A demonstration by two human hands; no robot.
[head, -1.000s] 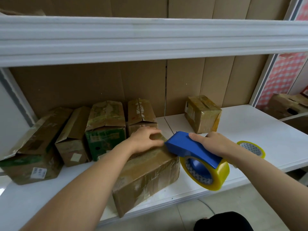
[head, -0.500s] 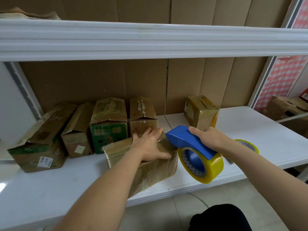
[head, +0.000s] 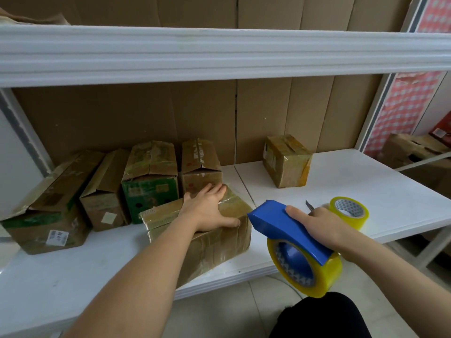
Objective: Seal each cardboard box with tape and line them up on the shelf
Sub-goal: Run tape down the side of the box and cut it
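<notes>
My left hand (head: 210, 211) lies flat, fingers spread, on the cardboard box (head: 202, 234) at the shelf (head: 366, 191) front. My right hand (head: 317, 224) grips the blue tape dispenser (head: 290, 236) just right of the box's near end, its nose pointing at that end; the box's long axis runs left-right.

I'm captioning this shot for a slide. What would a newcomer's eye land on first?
First the blue tape dispenser with its yellow roll, gripped by the right hand at the shelf's front edge. Next, the left hand pressing flat on the box beside it. Behind stands a row of four boxes at the shelf's back left.
</notes>
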